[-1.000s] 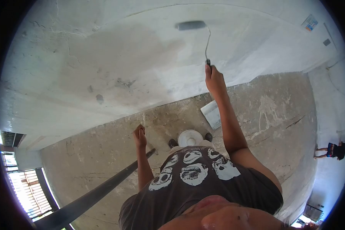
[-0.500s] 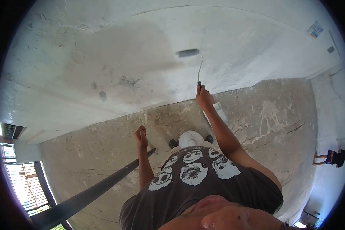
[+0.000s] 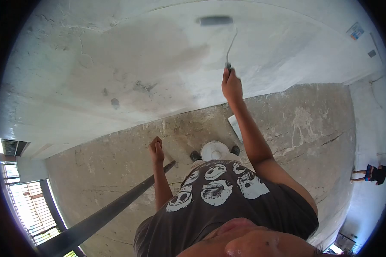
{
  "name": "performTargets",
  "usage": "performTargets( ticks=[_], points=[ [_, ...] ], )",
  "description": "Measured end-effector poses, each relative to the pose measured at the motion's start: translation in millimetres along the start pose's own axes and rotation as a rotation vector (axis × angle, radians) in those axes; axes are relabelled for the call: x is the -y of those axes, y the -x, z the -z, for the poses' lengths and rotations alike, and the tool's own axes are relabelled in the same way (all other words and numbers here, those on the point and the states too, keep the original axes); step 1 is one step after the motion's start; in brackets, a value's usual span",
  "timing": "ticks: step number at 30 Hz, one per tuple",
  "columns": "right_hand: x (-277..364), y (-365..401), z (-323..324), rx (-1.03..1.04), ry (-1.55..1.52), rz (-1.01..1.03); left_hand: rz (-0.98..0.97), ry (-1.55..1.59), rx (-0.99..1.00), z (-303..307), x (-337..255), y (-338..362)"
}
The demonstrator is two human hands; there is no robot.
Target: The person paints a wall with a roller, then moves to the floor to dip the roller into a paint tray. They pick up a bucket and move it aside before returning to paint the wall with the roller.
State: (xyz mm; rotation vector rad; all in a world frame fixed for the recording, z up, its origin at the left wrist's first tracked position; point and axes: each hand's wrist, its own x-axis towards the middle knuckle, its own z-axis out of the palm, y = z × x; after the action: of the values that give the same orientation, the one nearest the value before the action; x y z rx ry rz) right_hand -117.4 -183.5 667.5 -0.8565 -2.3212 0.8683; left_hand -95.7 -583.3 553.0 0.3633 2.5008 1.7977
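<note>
My right hand (image 3: 233,87) is wrapped round the handle of a paint roller (image 3: 216,20). Its dark grey sleeve, blurred by motion, is on the wall (image 3: 158,55), high up in the view. Patches of the wall are white, others are greyish and stained. Closed in a fist, my left hand (image 3: 156,146) hangs in front of my body over the floor, with nothing visible in it. Below and between the hands, a round white bucket (image 3: 214,150) stands between my feet.
A white flat object (image 3: 235,127) lies on the cracked concrete floor (image 3: 116,171), partly behind my right forearm. A dark pole (image 3: 111,210) slants in from the lower left. Another person (image 3: 375,174) stands by the right wall. Barred windows (image 3: 30,205) are at left.
My right hand has moved up the wall, carrying the paint roller upward with it. My left hand remains a fist, almost in the same place.
</note>
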Motion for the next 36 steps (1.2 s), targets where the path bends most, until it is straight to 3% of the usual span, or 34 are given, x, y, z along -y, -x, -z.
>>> performTargets(
  ticks=[6, 11, 16, 20, 26, 31, 36],
  points=[
    [-124, 75, -82, 0.229, 0.224, -0.130, 0.017, 0.021, -0.005, 4, 9, 9],
    [-102, 72, -69, 0.234, 0.194, -0.143, 0.021, 0.058, -0.017, 11, 12, 10],
    [-41, 25, -40, 0.031, 0.011, -0.056, 0.039, 0.046, -0.040, 16, 4, 10],
    [-52, 20, -50, 0.074, -0.011, -0.086, 0.017, -0.046, -0.020, 15, 7, 14],
    [-136, 85, -99, 0.201, 0.182, -0.148, 0.018, -0.013, -0.045, 15, 5, 19],
    [-119, 70, -81, 0.225, 0.143, -0.181, 0.024, 0.044, -0.044, 20, 16, 18],
    [-69, 24, -50, 0.030, -0.059, -0.089, -0.011, -0.002, -0.011, 19, 5, 10]
  ],
)
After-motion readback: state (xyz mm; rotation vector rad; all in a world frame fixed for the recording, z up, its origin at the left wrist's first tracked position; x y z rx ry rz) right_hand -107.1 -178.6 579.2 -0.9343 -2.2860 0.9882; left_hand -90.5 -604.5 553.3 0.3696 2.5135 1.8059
